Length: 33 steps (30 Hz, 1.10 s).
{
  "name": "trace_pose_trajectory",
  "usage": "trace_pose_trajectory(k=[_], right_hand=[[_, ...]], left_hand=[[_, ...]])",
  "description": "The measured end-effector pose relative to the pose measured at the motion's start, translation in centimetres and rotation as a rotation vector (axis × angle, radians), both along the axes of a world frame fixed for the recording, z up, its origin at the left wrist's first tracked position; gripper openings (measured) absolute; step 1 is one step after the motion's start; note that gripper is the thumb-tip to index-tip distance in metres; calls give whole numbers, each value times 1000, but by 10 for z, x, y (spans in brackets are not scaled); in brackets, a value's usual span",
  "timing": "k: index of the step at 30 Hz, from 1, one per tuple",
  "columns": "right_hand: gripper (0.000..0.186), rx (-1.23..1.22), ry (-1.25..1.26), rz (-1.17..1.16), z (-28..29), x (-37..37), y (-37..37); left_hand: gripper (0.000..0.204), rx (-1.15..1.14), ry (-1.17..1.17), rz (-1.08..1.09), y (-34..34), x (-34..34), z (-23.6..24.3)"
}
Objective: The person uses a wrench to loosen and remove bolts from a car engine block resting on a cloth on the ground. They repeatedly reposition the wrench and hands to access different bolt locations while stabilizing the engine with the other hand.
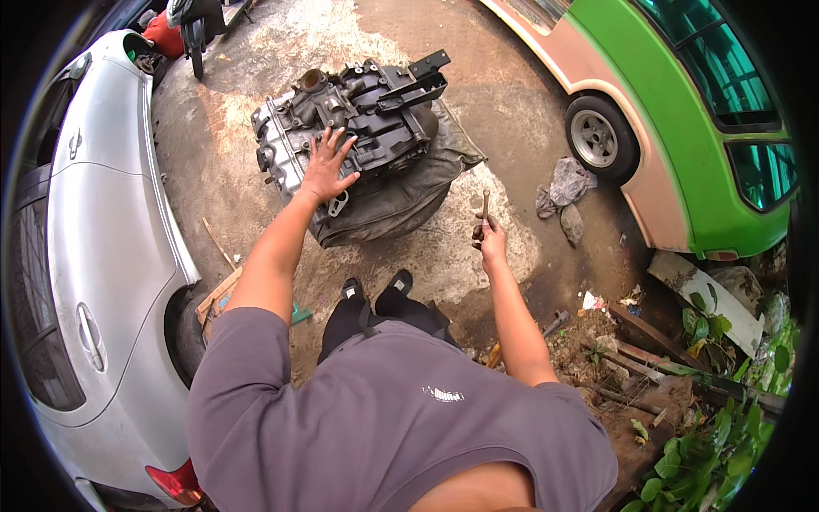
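A car engine point(367, 119) of grey and dark metal rests on a black cover or sack point(392, 209) on the ground in front of me. My left hand point(325, 171) lies on the engine's near side with its fingers spread, gripping nothing. Off to the right of the engine, my right hand point(490, 243) is closed around a wrench point(486, 205) that points upward, away from me. The wrench does not touch the engine. A dark metal bracket point(414, 85) sits on the engine's far right.
A silver car point(111, 230) stands close on my left, and a green and tan van point(648, 145) at the right. Several rocks point(570, 182) lie by the van's wheel. Scrap wood point(631, 363) and plants point(682, 461) fill the lower right. A motorcycle wheel point(196, 51) shows at the far left.
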State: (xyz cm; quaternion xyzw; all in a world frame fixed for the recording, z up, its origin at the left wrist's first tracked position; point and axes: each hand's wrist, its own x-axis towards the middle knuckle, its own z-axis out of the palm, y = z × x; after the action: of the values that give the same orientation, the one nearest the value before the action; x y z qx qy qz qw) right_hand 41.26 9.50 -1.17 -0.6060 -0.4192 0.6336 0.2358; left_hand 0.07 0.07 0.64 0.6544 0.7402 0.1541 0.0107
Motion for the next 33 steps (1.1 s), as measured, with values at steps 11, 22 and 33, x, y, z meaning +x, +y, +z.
trace_pose_trajectory(k=[11, 22, 33], right_hand=[[22, 446, -261, 276, 40, -20, 22], [37, 688, -477, 707, 57, -120, 61], [32, 657, -494, 1013, 12, -145, 120]], left_hand=[[84, 105, -390, 142, -91, 4, 26], [83, 97, -307, 266, -61, 13, -3], [110, -300, -29, 578, -31, 34, -9]])
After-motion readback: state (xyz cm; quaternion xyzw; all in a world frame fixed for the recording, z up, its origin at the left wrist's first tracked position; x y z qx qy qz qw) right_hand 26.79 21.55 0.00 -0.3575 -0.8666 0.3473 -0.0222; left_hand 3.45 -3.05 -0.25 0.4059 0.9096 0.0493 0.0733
